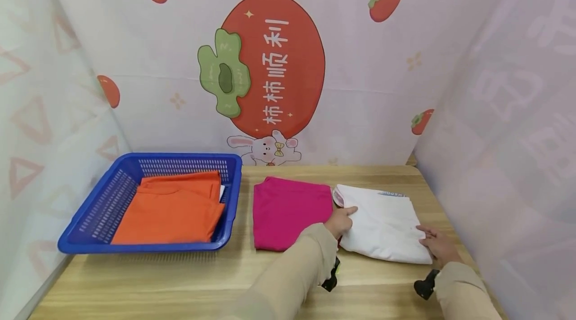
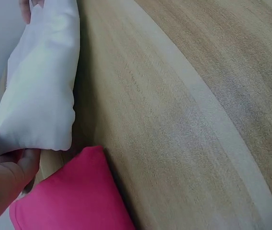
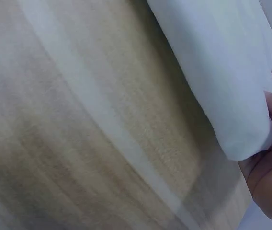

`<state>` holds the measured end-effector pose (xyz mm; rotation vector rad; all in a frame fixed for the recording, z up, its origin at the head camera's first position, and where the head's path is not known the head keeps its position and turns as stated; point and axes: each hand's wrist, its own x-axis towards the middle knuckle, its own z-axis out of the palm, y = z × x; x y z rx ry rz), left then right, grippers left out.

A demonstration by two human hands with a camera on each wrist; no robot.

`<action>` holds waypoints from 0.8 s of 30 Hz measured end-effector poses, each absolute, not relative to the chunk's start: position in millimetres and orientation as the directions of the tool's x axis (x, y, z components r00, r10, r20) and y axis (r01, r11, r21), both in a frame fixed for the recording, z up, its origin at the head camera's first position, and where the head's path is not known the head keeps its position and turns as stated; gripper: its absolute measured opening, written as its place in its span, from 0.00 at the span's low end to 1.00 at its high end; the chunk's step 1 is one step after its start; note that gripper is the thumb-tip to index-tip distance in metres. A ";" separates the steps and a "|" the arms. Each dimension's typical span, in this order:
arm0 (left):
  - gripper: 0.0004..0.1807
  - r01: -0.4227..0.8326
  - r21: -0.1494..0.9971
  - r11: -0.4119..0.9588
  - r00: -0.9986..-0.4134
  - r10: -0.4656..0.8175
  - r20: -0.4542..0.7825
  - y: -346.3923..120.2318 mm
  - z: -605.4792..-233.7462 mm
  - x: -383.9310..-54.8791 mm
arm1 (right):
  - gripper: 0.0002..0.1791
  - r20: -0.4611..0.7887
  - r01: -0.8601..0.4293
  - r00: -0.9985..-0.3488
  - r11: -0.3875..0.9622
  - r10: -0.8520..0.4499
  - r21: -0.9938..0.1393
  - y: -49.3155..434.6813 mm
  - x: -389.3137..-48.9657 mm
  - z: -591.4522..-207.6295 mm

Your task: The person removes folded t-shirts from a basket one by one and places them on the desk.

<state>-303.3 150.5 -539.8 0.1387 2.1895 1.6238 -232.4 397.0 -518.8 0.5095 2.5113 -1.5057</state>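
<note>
Nearest camera: beige sleeves point(image 1: 288, 275). Desk point(image 1: 371, 282) surface gives room on near side of fingers, between forearms. Desk's right edge just beyond right fingers point(image 1: 429, 231); pale curtain point(image 1: 504, 135) outside it limits rightward reach. Left fingers point(image 1: 349, 211) pinch left side of folded white cloth point(image 1: 382, 222), right fingers its near-right corner; gaps narrowed to fabric. Folded magenta cloth point(image 1: 292, 210) just left of left fingers, obstructing that side. Farther left: blue basket point(image 1: 148, 248) holding orange cloth point(image 1: 171, 215).
</note>
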 end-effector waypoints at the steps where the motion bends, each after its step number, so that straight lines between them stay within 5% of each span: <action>1: 0.39 -0.113 0.941 0.319 -0.920 0.325 -0.221 156.5 -560.1 -311.4 | 0.25 -0.313 0.377 -0.925 0.435 0.213 -0.818 397.8 -233.7 -518.7; 6: 0.38 -0.114 0.927 0.357 -0.912 0.333 -0.240 163.6 -575.0 -313.9 | 0.25 -0.308 0.399 -0.916 0.528 0.256 -0.750 402.4 -241.8 -519.1; 10: 0.36 -0.158 0.891 0.425 -0.881 0.346 -0.321 148.0 -509.2 -280.2 | 0.24 -0.270 0.394 -0.919 0.632 0.288 -0.668 407.4 -247.1 -522.4; 14: 0.35 -0.123 0.885 0.449 -0.862 0.393 -0.319 139.6 -486.2 -263.1 | 0.24 -0.246 0.373 -0.928 0.698 0.281 -0.611 411.7 -246.6 -526.7; 17: 0.35 -0.082 0.867 0.491 -0.870 0.390 -0.303 146.8 -506.1 -271.0 | 0.24 -0.225 0.341 -0.940 0.731 0.257 -0.591 413.2 -245.1 -528.0; 21: 0.37 -0.003 0.890 0.457 -0.898 0.390 -0.203 164.4 -579.3 -300.3 | 0.23 -0.236 0.340 -0.940 0.736 0.247 -0.586 412.4 -244.6 -525.4; 24: 0.35 -0.024 0.897 0.441 -0.902 0.377 -0.209 164.2 -578.9 -301.9 | 0.24 -0.278 0.366 -0.929 0.730 0.246 -0.577 410.8 -245.8 -521.6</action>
